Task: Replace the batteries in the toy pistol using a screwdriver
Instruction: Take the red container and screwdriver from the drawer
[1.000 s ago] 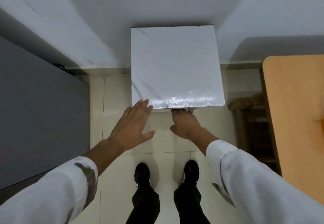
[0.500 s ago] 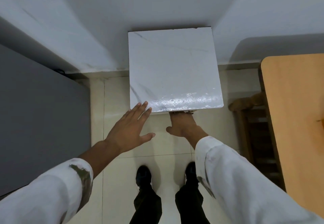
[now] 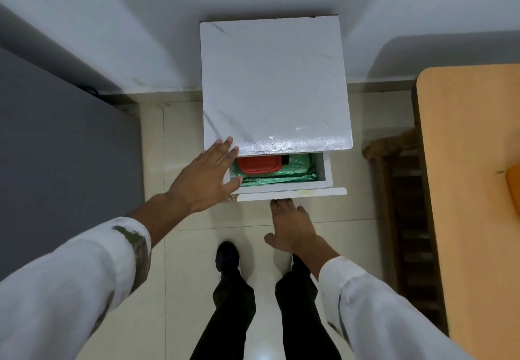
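Holding a red box (image 3: pixel 259 164), the white drawer (image 3: pixel 292 193) stands part-open.

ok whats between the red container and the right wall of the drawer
A small black item, then bare green liner up to the drawer wall, seen in the head view.

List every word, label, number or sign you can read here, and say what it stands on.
None: no readable text shows on the cabinet top, the drawer, the red lid, the green liner or the table.
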